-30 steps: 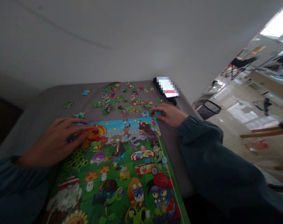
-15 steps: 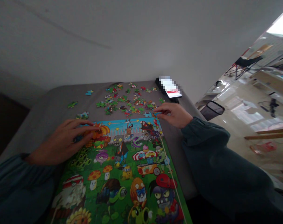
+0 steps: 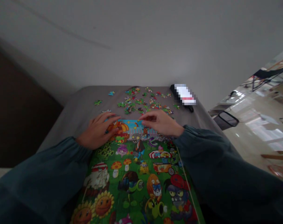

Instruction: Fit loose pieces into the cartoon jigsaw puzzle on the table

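A colourful cartoon jigsaw puzzle board [image 3: 136, 168] lies in front of me, with a blue sky strip along its far edge. My right hand [image 3: 158, 122] is over that far edge, thumb and fingers pinched on a small blue puzzle piece [image 3: 139, 123], partly hidden by the fingertips. On the board's far left corner rests my left hand [image 3: 100, 129], its fingers stretched out and apart beside the orange pumpkin picture. Beyond the board, many loose puzzle pieces [image 3: 141, 101] are scattered on the grey cloth.
A phone [image 3: 184, 94] with a lit, blurred screen lies at the back right of the cloth-covered table [image 3: 78, 105]. A pale wall [image 3: 136, 46] rises behind it. To the right, below table level, are a shiny floor and a folding chair [image 3: 269, 74].
My right hand has moved left from the board's far right corner to the middle of its far edge, carrying the puzzle piece. The view has shifted left.
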Demonstrator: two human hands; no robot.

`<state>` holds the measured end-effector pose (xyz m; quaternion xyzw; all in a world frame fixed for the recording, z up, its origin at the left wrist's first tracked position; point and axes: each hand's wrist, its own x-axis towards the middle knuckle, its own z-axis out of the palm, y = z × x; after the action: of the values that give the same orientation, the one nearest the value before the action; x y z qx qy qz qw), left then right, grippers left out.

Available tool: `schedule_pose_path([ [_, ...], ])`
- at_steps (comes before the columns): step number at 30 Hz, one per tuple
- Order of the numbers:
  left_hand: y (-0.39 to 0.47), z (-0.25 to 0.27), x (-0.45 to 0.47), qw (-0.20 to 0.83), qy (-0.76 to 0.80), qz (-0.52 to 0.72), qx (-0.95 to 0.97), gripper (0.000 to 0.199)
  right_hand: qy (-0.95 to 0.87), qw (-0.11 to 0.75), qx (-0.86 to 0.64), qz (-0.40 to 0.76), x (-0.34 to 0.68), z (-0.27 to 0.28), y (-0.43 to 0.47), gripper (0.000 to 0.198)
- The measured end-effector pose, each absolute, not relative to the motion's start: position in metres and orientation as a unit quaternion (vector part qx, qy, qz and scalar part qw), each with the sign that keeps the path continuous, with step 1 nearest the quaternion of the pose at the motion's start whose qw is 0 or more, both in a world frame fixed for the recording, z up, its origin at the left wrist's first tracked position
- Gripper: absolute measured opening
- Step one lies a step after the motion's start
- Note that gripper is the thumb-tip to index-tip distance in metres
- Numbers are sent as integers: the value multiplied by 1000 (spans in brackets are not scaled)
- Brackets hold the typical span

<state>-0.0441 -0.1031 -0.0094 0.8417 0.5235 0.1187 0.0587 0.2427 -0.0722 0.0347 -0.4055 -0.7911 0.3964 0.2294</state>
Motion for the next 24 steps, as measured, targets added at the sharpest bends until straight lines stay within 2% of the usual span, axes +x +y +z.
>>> schedule_pose_path([
  [5, -108, -7, -40, 66, 548, 106, 827, 49, -812, 163, -415, 376, 196, 31, -58, 18],
  [11, -108, -6, -38, 62, 544, 100, 831, 48, -830, 120, -432, 332, 192, 29, -47, 20],
  [24, -106, -11, -39, 62, 563, 76, 821, 49, -844, 107, -421, 314, 194, 32, -42, 23],
])
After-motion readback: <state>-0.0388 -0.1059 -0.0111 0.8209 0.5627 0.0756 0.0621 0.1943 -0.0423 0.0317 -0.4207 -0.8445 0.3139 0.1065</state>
